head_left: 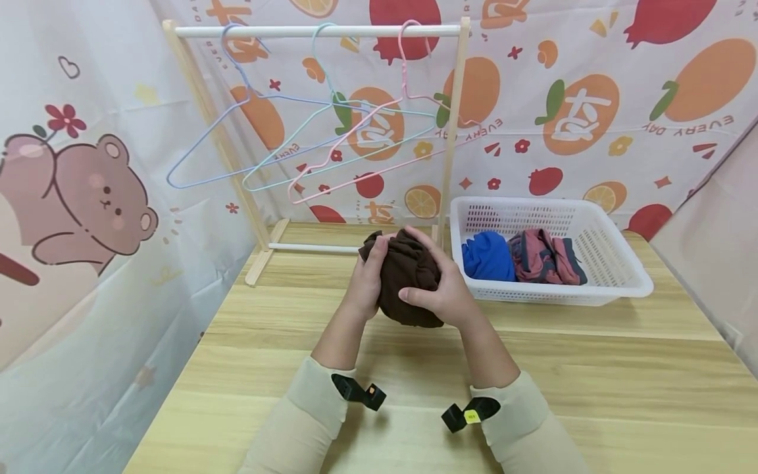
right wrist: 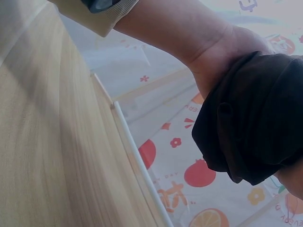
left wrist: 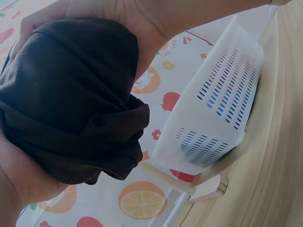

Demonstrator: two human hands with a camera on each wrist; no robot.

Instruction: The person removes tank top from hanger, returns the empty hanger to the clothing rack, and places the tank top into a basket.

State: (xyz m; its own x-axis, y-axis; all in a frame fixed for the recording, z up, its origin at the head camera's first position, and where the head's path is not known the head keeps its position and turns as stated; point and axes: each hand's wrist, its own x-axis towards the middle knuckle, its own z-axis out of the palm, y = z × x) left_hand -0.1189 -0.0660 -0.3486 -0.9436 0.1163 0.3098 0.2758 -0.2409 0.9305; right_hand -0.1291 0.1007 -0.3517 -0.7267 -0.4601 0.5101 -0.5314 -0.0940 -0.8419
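A bunched dark brown garment [head_left: 408,283] is held up between both hands, over the table and in front of the rack. My left hand [head_left: 365,280] grips its left side, thumb up near the top folds. On the opposite side my right hand [head_left: 444,289] curls round it, thumb across the front. In the left wrist view the garment [left wrist: 71,94] shows a ribbed edge and loose folds hanging beneath. The right wrist view has the bundle [right wrist: 255,118] with the left hand [right wrist: 220,56] behind it.
Behind stands a wooden rack [head_left: 453,131] with a blue hanger [head_left: 207,135], a mint hanger [head_left: 284,148] and a pink hanger [head_left: 349,135] on its white bar. To the right, a white basket [head_left: 616,283] contains a blue garment [head_left: 488,257] and a pink-and-grey garment [head_left: 545,257].
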